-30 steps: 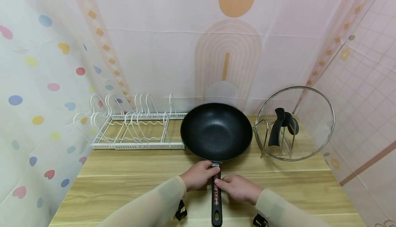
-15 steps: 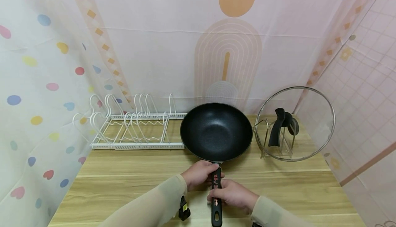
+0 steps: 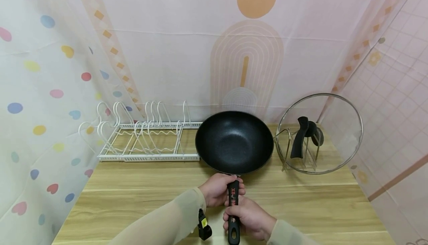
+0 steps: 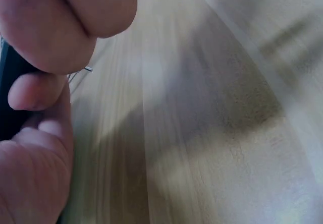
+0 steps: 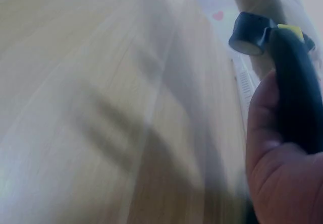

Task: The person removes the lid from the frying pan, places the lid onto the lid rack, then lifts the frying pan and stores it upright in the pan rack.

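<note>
A black wok (image 3: 234, 143) sits on the wooden table, its long black handle (image 3: 233, 190) with red lettering pointing toward me. My left hand (image 3: 217, 190) grips the handle close to the pan, thumb on top and fingertips showing beyond its right side. Lower down, my right hand (image 3: 251, 215) holds the same handle, thumb across the top and fingers wrapped under to the left. Curled fingers (image 4: 45, 27) appear around the dark handle in the left wrist view. The right wrist view has the handle's end (image 5: 298, 90) in the grasp of that hand.
Left of the wok stands a white wire dish rack (image 3: 160, 157), its front corner close to the pan's rim. On the right, a glass lid (image 3: 339, 130) with a black knob leans upright in a metal stand (image 3: 288, 150). Patterned curtains (image 3: 167, 63) hang behind and at both sides.
My right hand has slid down the handle toward its end and wrapped around it. The left hand's fingers have come round under the handle. The wok stays almost in place.
</note>
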{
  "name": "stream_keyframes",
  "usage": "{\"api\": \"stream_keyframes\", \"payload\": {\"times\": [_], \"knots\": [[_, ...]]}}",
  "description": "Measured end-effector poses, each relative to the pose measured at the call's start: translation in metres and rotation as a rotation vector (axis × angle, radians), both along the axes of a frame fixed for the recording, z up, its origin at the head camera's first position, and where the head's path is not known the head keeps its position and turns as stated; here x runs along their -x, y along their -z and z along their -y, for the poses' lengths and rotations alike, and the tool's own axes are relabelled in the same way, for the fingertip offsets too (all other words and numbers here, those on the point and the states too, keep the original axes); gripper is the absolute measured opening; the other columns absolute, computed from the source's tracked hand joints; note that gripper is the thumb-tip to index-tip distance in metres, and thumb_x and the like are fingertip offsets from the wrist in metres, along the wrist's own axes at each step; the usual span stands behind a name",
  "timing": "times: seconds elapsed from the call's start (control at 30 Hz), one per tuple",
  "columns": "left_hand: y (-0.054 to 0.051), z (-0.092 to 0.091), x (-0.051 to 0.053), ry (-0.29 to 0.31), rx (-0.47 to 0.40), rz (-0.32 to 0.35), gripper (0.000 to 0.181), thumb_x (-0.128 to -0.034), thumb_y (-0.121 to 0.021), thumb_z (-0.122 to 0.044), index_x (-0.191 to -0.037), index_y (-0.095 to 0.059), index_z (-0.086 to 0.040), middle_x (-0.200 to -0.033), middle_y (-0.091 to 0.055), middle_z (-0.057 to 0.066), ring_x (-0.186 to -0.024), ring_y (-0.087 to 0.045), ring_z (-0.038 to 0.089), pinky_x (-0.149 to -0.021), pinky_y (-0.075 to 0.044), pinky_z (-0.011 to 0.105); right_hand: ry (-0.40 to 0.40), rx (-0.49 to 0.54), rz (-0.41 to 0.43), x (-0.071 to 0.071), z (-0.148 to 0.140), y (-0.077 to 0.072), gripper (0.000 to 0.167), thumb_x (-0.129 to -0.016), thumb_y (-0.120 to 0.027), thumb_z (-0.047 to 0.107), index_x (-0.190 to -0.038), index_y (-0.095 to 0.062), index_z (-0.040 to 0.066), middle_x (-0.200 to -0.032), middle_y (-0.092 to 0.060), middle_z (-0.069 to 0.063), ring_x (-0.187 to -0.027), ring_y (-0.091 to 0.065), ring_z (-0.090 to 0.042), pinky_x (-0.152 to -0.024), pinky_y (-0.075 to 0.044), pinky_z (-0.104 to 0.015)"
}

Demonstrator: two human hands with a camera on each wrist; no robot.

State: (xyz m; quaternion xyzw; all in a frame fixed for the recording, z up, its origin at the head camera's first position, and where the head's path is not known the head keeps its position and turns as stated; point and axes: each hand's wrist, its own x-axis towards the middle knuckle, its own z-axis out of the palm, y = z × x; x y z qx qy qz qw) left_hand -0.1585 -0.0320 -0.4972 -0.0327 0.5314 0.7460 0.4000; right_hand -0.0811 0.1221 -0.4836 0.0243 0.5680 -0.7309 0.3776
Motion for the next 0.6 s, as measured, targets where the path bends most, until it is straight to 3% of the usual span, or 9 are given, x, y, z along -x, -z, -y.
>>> {"api": "stream_keyframes", "payload": {"times": [0.13,0.37,0.6], "knots": [[0.000,-0.002,0.001,-0.023,-0.046,0.041,0.034,-0.1122,-0.037,-0.019,-0.131,-0.053,0.004,-0.111,-0.065,0.008,-0.092,-0.071,0.012,-0.093,-0.059,0.029,0.020,0.033,0.027,-0.002,0.001,0.001,0.025,-0.101,-0.057,0.013,-0.122,-0.047,0.004,-0.080,-0.064,0.002,-0.070,-0.067,-0.009,-0.073,-0.059,-0.026],[-0.001,-0.003,0.002,-0.038,-0.070,0.104,0.040,-0.1104,-0.037,-0.017,-0.141,-0.047,0.008,-0.118,-0.066,0.013,-0.097,-0.072,0.018,-0.091,-0.060,0.036,0.050,0.178,0.117,-0.009,0.006,0.008,0.008,-0.108,-0.052,0.020,-0.107,-0.053,0.012,-0.075,-0.056,0.007,-0.067,-0.057,-0.006,-0.072,-0.053,-0.022],[-0.003,-0.006,0.000,-0.031,-0.088,0.128,0.031,-0.1102,-0.036,-0.018,-0.131,-0.050,0.000,-0.096,-0.061,0.000,-0.082,-0.062,0.009,-0.083,-0.059,0.029,-0.001,0.260,0.220,-0.011,0.009,0.015,0.023,-0.111,-0.048,0.031,-0.092,-0.052,0.020,-0.069,-0.050,0.013,-0.061,-0.051,-0.001,-0.067,-0.050,-0.019]]}}
